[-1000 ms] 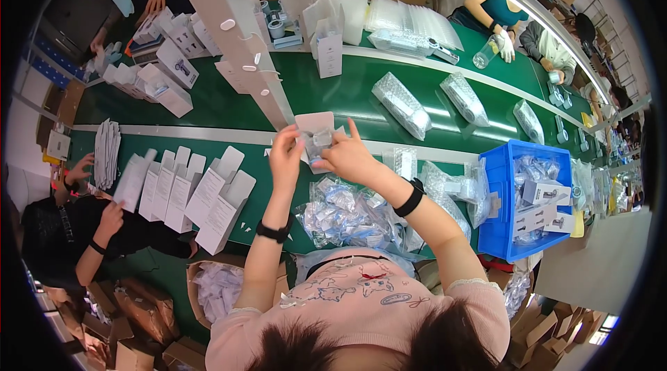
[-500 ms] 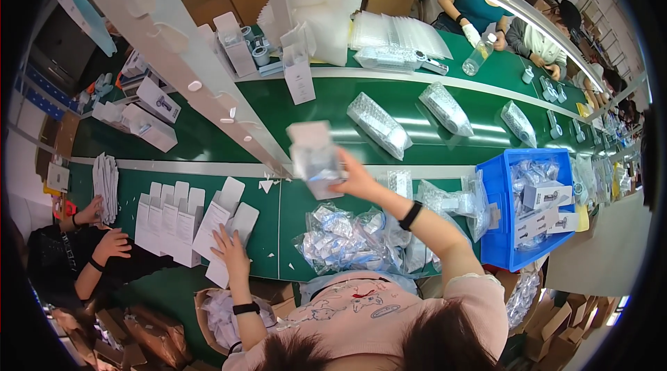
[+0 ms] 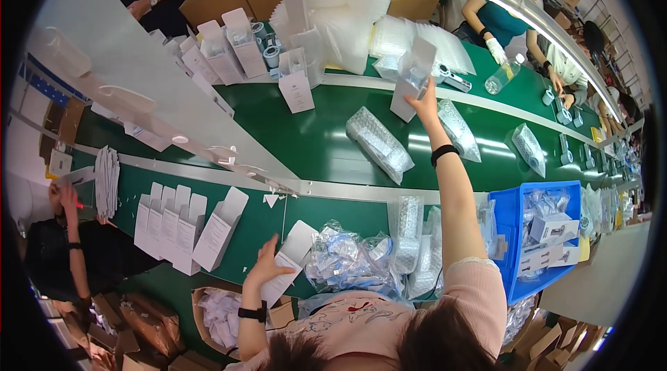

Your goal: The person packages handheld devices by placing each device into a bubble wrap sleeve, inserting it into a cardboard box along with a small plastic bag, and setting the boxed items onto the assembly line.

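My right hand (image 3: 425, 101) is stretched far forward, its fingers closed round an upright white box (image 3: 411, 83). The box's flap stands up, and clear plastic shows at its mouth. It is held over the green conveyor near the far rail. My left hand (image 3: 265, 265) has thumb and fingers spread, the thumb lying against another open white box (image 3: 295, 249). That box leans beside a heap of small clear bags (image 3: 347, 256) with white and blue contents. Left of it, several open white boxes (image 3: 170, 228) stand in a row on the near table.
Bubble-wrapped packs (image 3: 379, 143) lie on the conveyor. A blue bin (image 3: 497, 246) with bags and boxes stands at right. A slanting white post (image 3: 160, 86) crosses the left side. Co-workers are at left and beyond the conveyor. Across it stand a bottle (image 3: 504, 73) and white boxes (image 3: 297, 86).
My right hand has carried its box forward and right, from the near rail to across the conveyor. My left hand has moved right, and one box has come from the row with it.
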The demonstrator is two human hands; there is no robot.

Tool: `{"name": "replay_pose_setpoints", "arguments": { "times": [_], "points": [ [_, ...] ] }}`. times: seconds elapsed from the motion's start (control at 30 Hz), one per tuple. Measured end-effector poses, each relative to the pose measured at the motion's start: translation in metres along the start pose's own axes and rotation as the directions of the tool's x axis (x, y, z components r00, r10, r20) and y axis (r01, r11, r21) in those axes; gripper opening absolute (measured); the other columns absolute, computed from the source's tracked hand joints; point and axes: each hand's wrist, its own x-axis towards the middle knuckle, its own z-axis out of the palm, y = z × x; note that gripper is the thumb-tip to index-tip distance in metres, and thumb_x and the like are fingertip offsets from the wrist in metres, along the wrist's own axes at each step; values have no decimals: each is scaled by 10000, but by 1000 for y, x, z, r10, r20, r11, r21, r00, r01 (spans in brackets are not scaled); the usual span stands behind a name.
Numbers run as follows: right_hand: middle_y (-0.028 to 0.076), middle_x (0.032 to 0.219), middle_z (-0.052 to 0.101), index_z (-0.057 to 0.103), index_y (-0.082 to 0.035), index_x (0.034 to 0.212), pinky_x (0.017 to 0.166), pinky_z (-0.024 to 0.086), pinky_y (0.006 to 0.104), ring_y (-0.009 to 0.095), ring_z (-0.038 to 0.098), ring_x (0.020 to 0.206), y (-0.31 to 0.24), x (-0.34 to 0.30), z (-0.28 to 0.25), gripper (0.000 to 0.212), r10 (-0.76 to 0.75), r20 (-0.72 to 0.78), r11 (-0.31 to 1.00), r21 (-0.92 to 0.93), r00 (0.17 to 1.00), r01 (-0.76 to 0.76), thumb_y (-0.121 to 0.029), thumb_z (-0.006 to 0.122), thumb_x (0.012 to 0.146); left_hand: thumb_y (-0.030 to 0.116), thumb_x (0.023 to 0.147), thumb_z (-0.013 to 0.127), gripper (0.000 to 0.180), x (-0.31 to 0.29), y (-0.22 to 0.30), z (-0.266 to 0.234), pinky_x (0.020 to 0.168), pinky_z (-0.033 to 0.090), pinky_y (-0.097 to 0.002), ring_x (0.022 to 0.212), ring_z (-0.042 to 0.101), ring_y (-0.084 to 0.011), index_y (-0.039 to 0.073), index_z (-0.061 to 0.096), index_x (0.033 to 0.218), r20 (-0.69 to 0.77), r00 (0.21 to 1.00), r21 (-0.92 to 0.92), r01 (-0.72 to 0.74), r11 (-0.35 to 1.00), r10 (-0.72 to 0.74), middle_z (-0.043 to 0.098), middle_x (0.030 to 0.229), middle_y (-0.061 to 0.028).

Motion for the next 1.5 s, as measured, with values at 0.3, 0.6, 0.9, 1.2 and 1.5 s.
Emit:
{"name": "replay_pose_setpoints", "arguments": {
  "times": [0.3,0.6,0.9,1.2,1.5],
  "points": [
    [195,1074,506,271,-54,1265,767,460,451,373,513,971,-105,-70,25,828,407,727,785,-588,553,195,-412,683,643,190,533,778,940,-9,30,-30,984,275,-370,1176,338,-334,54,262,1306,13,978,-74,-209,975,210,315,1282,-179],
    [222,1091,435,176,-151,1321,748,467,427,366,515,939,-137,-109,40,849,126,703,931,-327,700,161,-116,667,629,155,456,804,857,38,108,-14,930,338,-378,1100,398,-315,77,353,1180,-276,797,170,-510,843,537,362,1188,-148],
    [128,1148,408,231,-98,1253,911,345,386,274,424,1061,-277,-177,-8,688,364,28,608,750,931,-261,-26,608,682,129,484,825,791,47,92,23,907,356,-385,1087,417,-324,74,285,1059,-573,703,29,-495,868,420,343,1232,-208],
    [169,1133,434,473,-21,1083,911,327,411,343,406,1072,-248,-233,-18,512,-378,206,922,-4,903,387,-181,688,647,160,491,837,827,70,91,41,882,355,-373,1080,403,-290,73,241,1058,-754,552,-140,-664,735,355,340,1174,-200],
    [108,973,524,544,-91,984,773,415,379,307,496,922,-168,-303,-33,460,73,807,875,-334,586,351,-177,722,569,175,481,842,834,91,138,52,861,361,-378,1054,410,-284,75,244,1054,-683,559,-89,-702,707,470,347,1130,-173]
  ]
}}
